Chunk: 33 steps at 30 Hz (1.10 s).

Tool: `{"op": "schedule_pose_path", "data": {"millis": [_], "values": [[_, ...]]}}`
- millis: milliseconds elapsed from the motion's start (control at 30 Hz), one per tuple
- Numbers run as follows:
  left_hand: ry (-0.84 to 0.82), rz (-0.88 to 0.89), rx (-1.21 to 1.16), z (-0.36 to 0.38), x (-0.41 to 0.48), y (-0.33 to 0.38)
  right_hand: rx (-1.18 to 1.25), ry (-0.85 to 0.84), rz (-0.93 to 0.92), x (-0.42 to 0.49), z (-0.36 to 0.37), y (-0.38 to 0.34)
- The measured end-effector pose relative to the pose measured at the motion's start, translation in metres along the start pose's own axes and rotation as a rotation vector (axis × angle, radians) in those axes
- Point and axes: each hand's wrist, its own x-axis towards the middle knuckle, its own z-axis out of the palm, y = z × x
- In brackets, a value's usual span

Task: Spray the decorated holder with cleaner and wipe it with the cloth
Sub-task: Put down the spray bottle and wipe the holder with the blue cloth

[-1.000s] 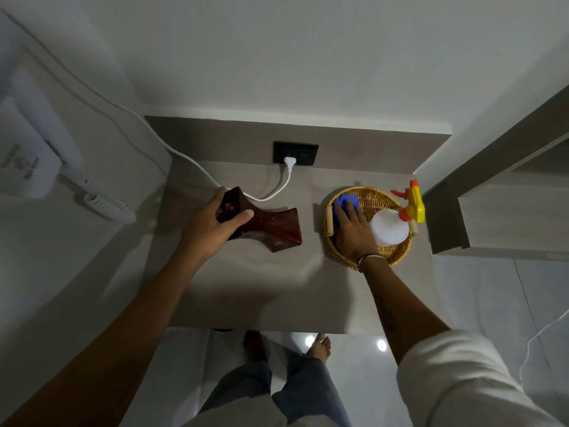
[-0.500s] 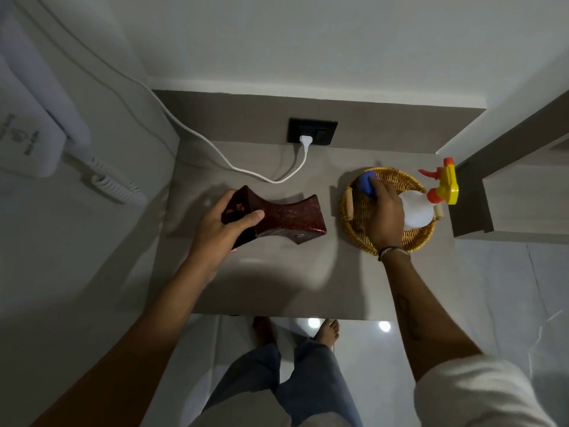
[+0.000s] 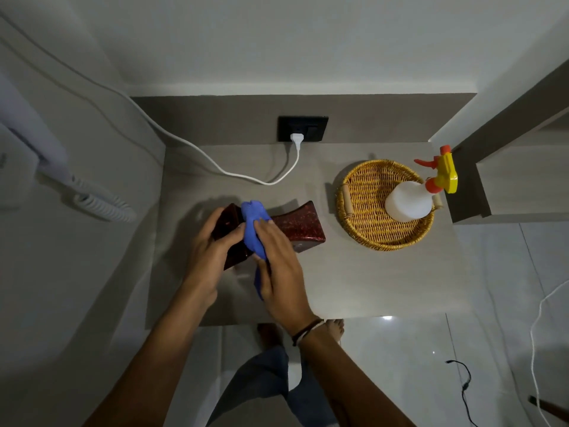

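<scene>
The decorated holder, dark red with speckles and flared ends, lies on its side on the grey counter. My left hand grips its left end. My right hand holds a blue cloth pressed over the holder's middle. The white spray bottle with a yellow and orange trigger head lies in the round wicker basket at the right, away from both hands.
A white cable runs across the back of the counter to a black wall socket. A wall-mounted white appliance with a coiled cord hangs at the left. A shelf unit stands at the right. The counter's front edge is just below my hands.
My right hand took the blue cloth out of the basket and brought it left onto the holder. The left hand kept its hold on the holder's left end.
</scene>
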Motion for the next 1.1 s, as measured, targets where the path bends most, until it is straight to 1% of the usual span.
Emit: {"op": "schedule_pose_path", "data": {"millis": [67,100,200,233,267,333,400,433,500,600,667,700,800,867,933,1000,1100], "values": [[0.016,-0.024,-0.031,-0.002,0.0,0.001,-0.129,-0.034,-0.025,-0.003,-0.01,0.024],[0.016,-0.032,-0.048,-0.002,-0.001,0.001,-0.193,-0.019,-0.014,-0.001,-0.018,0.039],[0.011,-0.037,-0.034,0.0,-0.003,0.001,-0.274,0.051,0.119,0.01,-0.039,0.064],[0.011,-0.03,-0.033,0.002,-0.003,0.0,-0.261,0.06,0.148,0.014,-0.039,0.059],[0.017,-0.027,-0.033,0.003,-0.003,0.0,-0.228,0.05,0.141,0.017,-0.035,0.047],[0.028,-0.028,-0.04,0.006,-0.003,0.002,-0.144,-0.001,0.062,0.016,-0.018,0.014],[0.011,-0.021,-0.013,0.005,-0.002,0.004,-0.074,-0.046,0.005,0.011,-0.006,-0.002],[0.009,-0.015,-0.007,0.004,-0.002,0.006,-0.07,-0.061,-0.016,0.011,-0.007,0.002],[0.022,-0.03,-0.021,0.001,0.0,0.006,-0.147,-0.07,-0.018,0.012,-0.019,0.027],[0.017,-0.036,0.012,0.003,0.002,0.002,-0.266,-0.016,0.095,0.019,-0.044,0.064],[0.019,-0.012,0.03,0.007,0.002,0.0,-0.234,0.021,0.157,0.022,-0.047,0.058],[0.031,-0.005,0.018,0.009,-0.001,0.002,-0.188,0.019,0.143,0.023,-0.042,0.046],[0.029,-0.009,0.026,0.014,-0.005,0.006,-0.058,-0.03,0.023,0.015,-0.017,0.008],[0.021,-0.004,0.058,0.012,-0.006,0.01,-0.043,-0.063,-0.005,0.011,-0.014,0.01],[0.035,-0.013,0.065,0.011,-0.007,0.014,-0.153,-0.059,0.03,0.011,-0.027,0.035],[0.036,0.0,0.102,0.012,-0.008,0.014,-0.272,-0.004,0.107,0.015,-0.043,0.059],[0.016,0.065,0.272,0.018,-0.013,0.012,-0.343,0.024,0.172,0.024,-0.056,0.07]]}}
